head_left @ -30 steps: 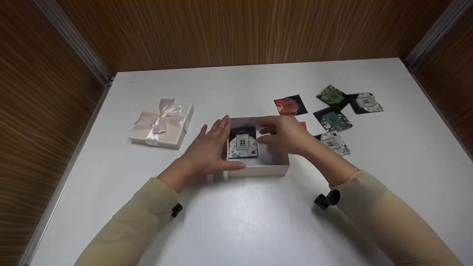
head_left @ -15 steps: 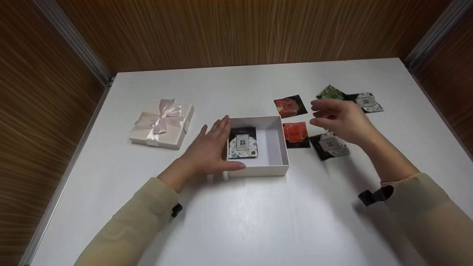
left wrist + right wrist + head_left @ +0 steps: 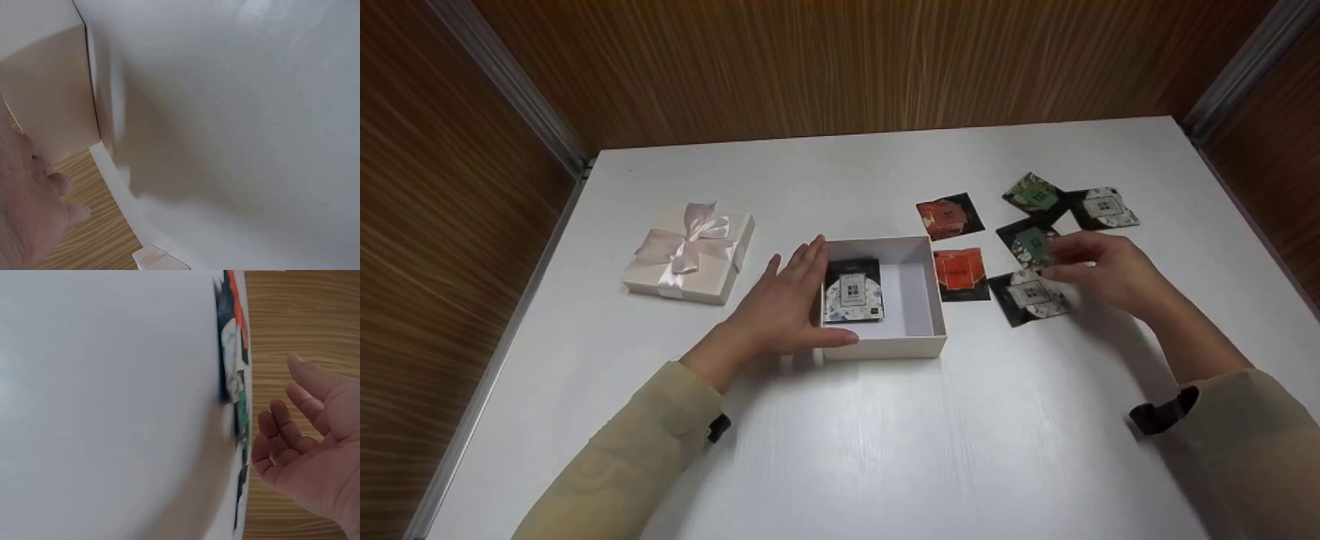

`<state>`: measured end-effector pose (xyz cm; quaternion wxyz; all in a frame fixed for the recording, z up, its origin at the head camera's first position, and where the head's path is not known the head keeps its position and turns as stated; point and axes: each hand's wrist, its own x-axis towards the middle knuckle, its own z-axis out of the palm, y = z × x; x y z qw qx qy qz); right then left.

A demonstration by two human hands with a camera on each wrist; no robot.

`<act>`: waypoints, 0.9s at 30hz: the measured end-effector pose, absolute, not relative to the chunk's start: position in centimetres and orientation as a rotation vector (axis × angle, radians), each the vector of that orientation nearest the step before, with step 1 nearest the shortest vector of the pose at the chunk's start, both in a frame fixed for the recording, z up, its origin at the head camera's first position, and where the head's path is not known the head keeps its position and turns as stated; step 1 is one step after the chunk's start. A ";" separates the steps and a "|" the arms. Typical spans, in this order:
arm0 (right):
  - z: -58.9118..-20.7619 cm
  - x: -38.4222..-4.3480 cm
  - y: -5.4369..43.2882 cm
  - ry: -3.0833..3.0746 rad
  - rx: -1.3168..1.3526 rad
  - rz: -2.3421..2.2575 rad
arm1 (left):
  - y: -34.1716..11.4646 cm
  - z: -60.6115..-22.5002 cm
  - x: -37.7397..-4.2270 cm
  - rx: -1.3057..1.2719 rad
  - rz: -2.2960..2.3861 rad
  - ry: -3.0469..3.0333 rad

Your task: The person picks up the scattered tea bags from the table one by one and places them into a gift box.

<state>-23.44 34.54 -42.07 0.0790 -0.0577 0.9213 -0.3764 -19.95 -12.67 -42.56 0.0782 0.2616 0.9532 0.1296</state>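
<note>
In the head view, my left hand point(image 3: 780, 307) rests against the left side of an open white box point(image 3: 883, 349), its fingers straight and the thumb along the front rim. A flat black-and-white floral packet point(image 3: 853, 291) lies in the box's left half. My right hand point(image 3: 1114, 270) hovers over the packets on the right, thumb and fingers apart with nothing between them. Its fingertips are closest to a green-labelled packet point(image 3: 1030, 241) and a white floral packet point(image 3: 1030, 296). In the right wrist view the fingers point(image 3: 281, 433) are loosely bent.
A lidded box with a pink ribbon bow point(image 3: 688, 251) stands at the left. Red packets point(image 3: 960, 271) lie beside the open box and behind it. Farther right are a green packet point(image 3: 1033, 193) and another white one point(image 3: 1104, 206). Wood-grain panels point(image 3: 870, 67) border the white table.
My right hand has left the box, moved right over the packets and then lowered nearer to them. The left hand has stayed at the box.
</note>
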 end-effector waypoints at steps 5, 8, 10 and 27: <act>-43.3 -23.5 35.4 2.683 -0.128 -1.114 | -12.6 -42.6 -19.9 0.783 0.397 2.854; -43.6 -23.5 35.7 2.646 -0.122 -1.129 | -12.6 -42.6 -19.9 0.782 0.400 2.852; -43.8 -23.5 35.8 2.629 -0.130 -1.130 | -12.7 -42.6 -19.9 0.786 0.399 2.854; -43.9 -23.6 34.8 2.552 -0.145 -1.033 | -12.7 -42.7 -20.0 0.782 0.392 2.847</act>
